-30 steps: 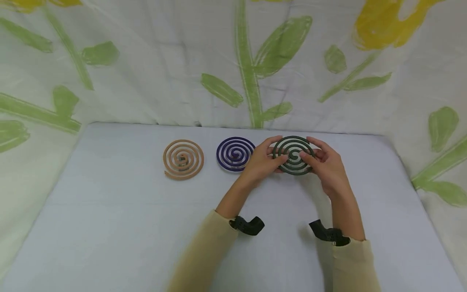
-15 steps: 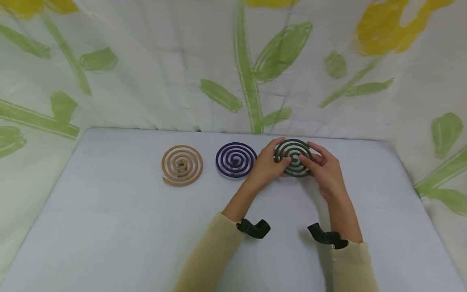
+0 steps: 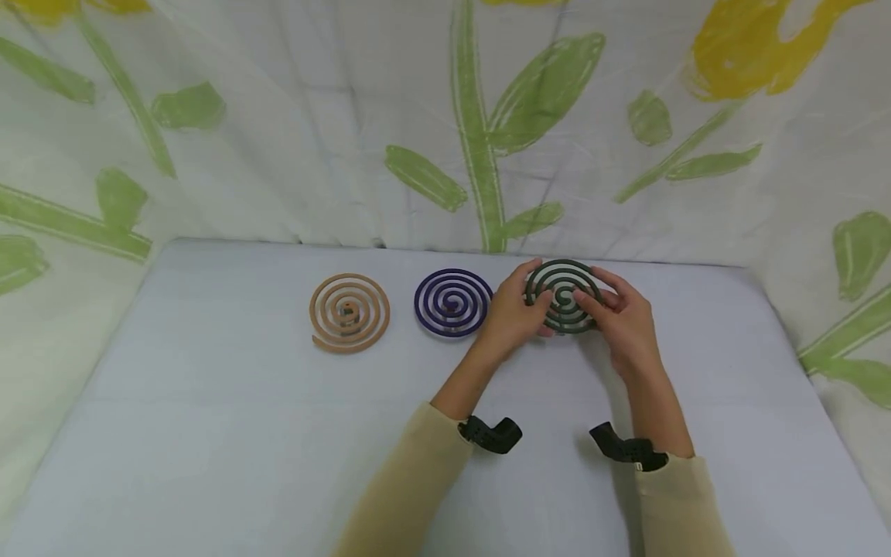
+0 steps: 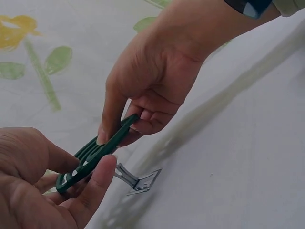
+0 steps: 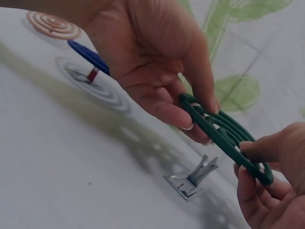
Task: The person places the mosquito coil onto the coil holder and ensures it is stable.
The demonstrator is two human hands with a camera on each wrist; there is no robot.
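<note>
A green mosquito coil (image 3: 565, 298) is held between both hands near the far edge of the table. My left hand (image 3: 510, 317) pinches its left side, thumb on top and fingers beneath. On the right side, my right hand (image 3: 626, 325) grips the rim the same way. Both wrist views show the coil tilted in the air. Below it a small metal coil stand (image 5: 193, 179) is on the white tabletop, its prongs pointing up. In the right wrist view the prongs and coil are apart.
Left of my hands, a purple mosquito coil (image 3: 452, 303) sits raised on a support. Farther left is a tan mosquito coil (image 3: 349, 313), metal showing through its centre. Behind the white table (image 3: 244, 433) hangs a pale cloth (image 3: 278, 155) painted with flowers.
My left hand and forearm have shifted slightly to the right, and its thumb has moved on the green coil. The right hand keeps its grip with little movement. The other coils stay put.
</note>
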